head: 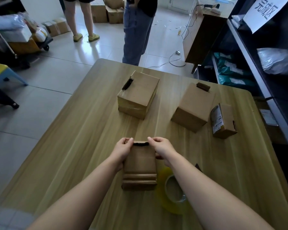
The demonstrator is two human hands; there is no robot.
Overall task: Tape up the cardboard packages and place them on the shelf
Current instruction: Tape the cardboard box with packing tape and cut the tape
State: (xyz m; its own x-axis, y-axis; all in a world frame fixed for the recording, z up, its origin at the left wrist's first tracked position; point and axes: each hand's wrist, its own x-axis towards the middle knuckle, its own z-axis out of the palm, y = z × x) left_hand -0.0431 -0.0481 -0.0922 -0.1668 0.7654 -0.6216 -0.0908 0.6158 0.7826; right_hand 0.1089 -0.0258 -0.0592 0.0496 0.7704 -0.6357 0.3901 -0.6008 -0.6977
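Observation:
A small cardboard box (140, 165) lies on the wooden table (83, 138) right in front of me. My left hand (122, 151) grips its left side and my right hand (161, 149) grips its right side, fingertips at the far end where a dark gap shows under the flap. A roll of clear yellowish tape (173, 195) lies just right of the box, partly under my right forearm. Three more cardboard boxes stand farther off: a large one (138, 95) at centre, another (192, 107) to its right, and a small labelled one (223, 120) near the right edge.
A dark metal shelf (263, 77) with bagged parcels and a paper sign stands along the right. Two people stand beyond the table's far edge, one (136, 29) close to it. Cartons, a trolley and a blue-and-yellow stool are on the floor at the left.

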